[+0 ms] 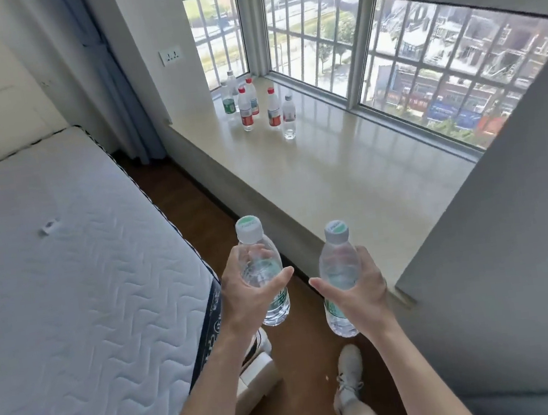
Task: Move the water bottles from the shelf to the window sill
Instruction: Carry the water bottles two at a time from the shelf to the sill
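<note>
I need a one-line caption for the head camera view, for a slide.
Left hand and right hand each carry a water bottle toward the window sill, where six bottles already stand.

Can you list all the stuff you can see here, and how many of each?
Clear plastic water bottles on the sill: six, red, white or green trim, far left end of the sill.
Clear plastic water bottles in hand: two, white caps, green labels, one per hand.
Beige stone window sill: one, under the barred windows.
White quilted mattress: one, left side.
Blue curtain: one, far left corner.
White wall socket: one, beside the window.
Brown wooden floor: between mattress and sill.
White shoes: two, on the floor.
Left hand: holds a bottle.
Right hand: holds the other bottle.
</note>
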### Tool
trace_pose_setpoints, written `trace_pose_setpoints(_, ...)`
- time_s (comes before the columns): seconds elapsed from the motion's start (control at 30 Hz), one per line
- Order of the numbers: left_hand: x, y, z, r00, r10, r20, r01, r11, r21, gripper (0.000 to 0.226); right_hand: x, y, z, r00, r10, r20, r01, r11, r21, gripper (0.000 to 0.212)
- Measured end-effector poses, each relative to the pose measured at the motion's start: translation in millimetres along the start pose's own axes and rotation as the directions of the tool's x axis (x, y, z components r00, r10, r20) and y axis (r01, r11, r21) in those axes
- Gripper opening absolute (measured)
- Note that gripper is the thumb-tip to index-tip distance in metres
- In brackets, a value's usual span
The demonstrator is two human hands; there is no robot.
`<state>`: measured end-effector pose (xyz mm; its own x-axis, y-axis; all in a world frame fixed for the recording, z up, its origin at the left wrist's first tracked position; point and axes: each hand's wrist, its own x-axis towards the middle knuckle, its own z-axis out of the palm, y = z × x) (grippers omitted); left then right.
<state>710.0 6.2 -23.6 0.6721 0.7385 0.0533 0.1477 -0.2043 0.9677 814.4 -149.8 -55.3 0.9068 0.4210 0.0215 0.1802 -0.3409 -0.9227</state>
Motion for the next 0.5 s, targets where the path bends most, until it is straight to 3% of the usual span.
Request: trace_pose_setpoints(0.5,223.5,-4.2,28.3,0.947,-0.069,-0.314,0.082,0.996,0.028,0.053,285.4,-48.8,62.6,0.950,-0.168,0.262,0.167,0.986,0.029,0.057)
